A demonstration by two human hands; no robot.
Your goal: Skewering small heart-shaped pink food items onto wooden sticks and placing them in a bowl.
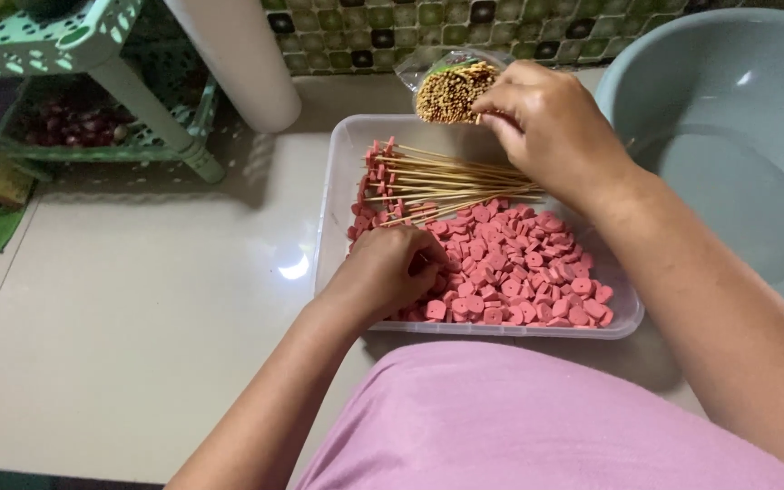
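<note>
A clear plastic tray [333, 195] on the floor holds several pink round sausage slices [524, 272] and a row of bamboo skewers [446, 181] with slices threaded on their left ends. My left hand [392, 268] rests in the tray with its fingers curled into the pile of slices. My right hand [551, 122] reaches to a bundle of bare skewers [451, 91] in a clear bag behind the tray and pinches at their tips.
A large grey-green basin [728, 145] stands at the right. A green plastic rack [93, 91] with dark vegetables is at the back left, next to a white post [242, 59]. Tiled wall runs behind. My pink-clad knee [519, 426] is in front.
</note>
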